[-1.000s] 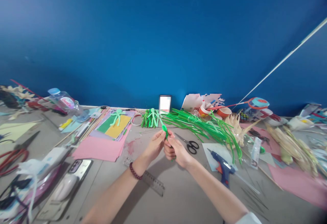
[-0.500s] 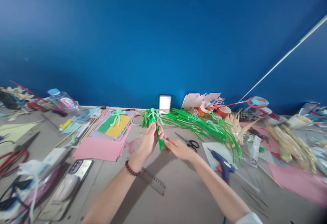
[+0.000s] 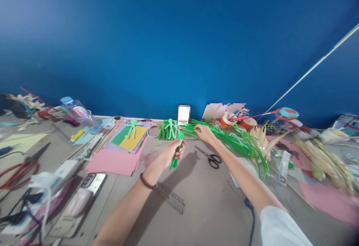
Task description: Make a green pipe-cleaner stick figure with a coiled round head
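- A ruler (image 3: 169, 197) lies on the desk (image 3: 202, 216), nearer than the scissors (image 3: 212, 158).
- The left hand (image 3: 173, 151), left of the scissors, is closed around a twisted pipe cleaner (image 3: 174, 161). A firm grip should keep it from slipping.
- The right hand (image 3: 204, 132), beyond the scissors, rests on the loose green stems (image 3: 235, 141); I cannot tell whether it pinches one. Lifting a single end would avoid dragging the tangle.
- The green figures (image 3: 169, 129), further left, look easily knocked.

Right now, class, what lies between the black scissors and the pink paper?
In the head view, the left hand, gripping a green pipe-cleaner bundle, sits between the scissors and the pink paper, beside a reddish stain.
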